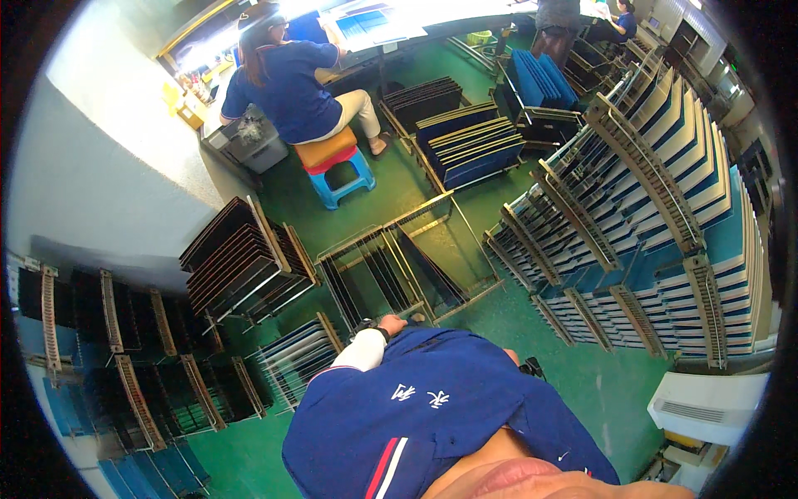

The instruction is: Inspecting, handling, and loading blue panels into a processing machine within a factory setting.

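My left hand (392, 324), with a black band at the wrist and a white sleeve on the forearm, is at the near edge of a metal slotted rack (453, 312). Its fingers look closed on the rack's near rail. Several dark thin panels (357, 283) stand upright in the rack's left part, and one leans in its right part. My right hand is hidden behind my body. Only a bit of skin and a black object (532, 368) show at my right side.
Tall racks of white-edged blue panels (657, 191) rise at the right. More racks with dark panels (237, 254) stand at the left; others (470, 145) lie ahead. A co-worker (287, 87) sits on a stool (341, 170) at a lit bench. A white machine (706, 407) is at the lower right.
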